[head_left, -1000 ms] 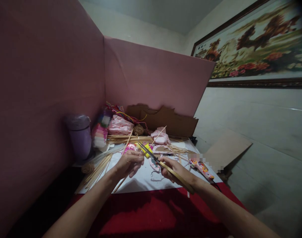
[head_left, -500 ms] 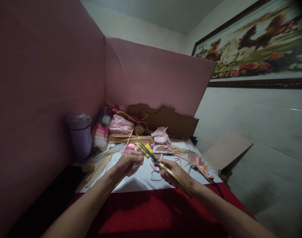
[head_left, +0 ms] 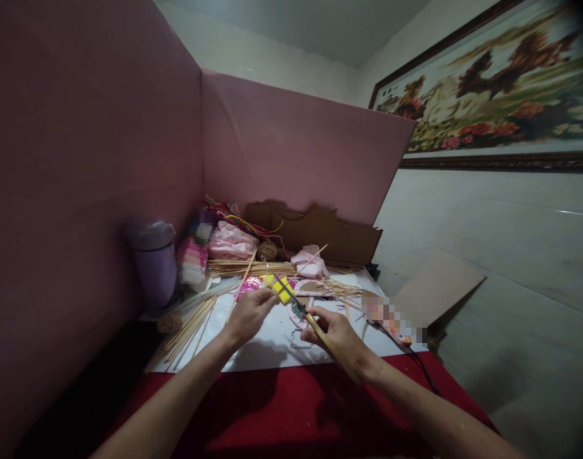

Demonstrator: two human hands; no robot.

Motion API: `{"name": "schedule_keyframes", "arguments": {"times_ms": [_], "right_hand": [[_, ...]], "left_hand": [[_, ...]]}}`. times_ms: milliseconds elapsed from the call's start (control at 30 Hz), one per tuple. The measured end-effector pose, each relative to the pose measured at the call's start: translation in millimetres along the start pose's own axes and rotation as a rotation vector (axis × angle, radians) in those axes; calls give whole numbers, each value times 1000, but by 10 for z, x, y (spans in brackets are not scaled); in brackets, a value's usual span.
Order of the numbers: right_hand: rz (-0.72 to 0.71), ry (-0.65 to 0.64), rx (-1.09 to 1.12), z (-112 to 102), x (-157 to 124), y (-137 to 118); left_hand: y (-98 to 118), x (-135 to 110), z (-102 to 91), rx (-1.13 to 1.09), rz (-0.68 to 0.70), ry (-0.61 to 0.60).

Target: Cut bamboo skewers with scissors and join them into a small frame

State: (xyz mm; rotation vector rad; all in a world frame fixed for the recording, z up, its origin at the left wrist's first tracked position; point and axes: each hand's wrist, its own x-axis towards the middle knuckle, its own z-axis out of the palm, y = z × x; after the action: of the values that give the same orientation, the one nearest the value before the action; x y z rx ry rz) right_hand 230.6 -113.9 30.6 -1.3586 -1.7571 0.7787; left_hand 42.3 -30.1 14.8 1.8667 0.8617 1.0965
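Observation:
My left hand (head_left: pixel 252 312) is closed in a pinch on a thin bamboo stick (head_left: pixel 311 260), which slants up to the right from the fingertips. My right hand (head_left: pixel 337 338) grips a pair of scissors (head_left: pixel 327 340) with yellowish handles, its blades pointing up and left. The dark blades look nearly together and cross the stick close to my left fingers; whether they touch it I cannot tell. Behind the blades lies a bright yellow packet (head_left: pixel 282 290) beside a pink one (head_left: pixel 252 287). Below the blades are cardboard pieces edged with pale pink cloth (head_left: pixel 297 313).
Loose bamboo sticks (head_left: pixel 189 331) lie at the left on the white sheet (head_left: pixel 267 357). A purple bin (head_left: pixel 156 271) stands farther left. Twine (head_left: pixel 267 250), pink cloth (head_left: pixel 234 241) and torn cardboard (head_left: pixel 315 229) are at the back. A patterned glue-gun-like tool (head_left: pixel 395 333) with a cord lies right.
The scissor blades have come closer together and their handles have drawn in. The stick's tip has shifted slightly right. My left hand has moved a little.

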Motion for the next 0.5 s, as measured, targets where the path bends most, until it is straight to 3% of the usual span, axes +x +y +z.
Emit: {"name": "schedule_keyframes", "arguments": {"times_ms": [133, 233, 333, 500], "right_hand": [[22, 16, 29, 48, -8, -43], [34, 2, 44, 74, -14, -72], [7, 9, 20, 78, -24, -64], [-20, -3, 2, 81, -61, -1]], "left_hand": [[-76, -54, 44, 480, 244, 190], [-92, -62, 14, 530, 281, 201], [-39, -27, -24, 249, 182, 138], [63, 19, -90, -399, -233, -137]]}}
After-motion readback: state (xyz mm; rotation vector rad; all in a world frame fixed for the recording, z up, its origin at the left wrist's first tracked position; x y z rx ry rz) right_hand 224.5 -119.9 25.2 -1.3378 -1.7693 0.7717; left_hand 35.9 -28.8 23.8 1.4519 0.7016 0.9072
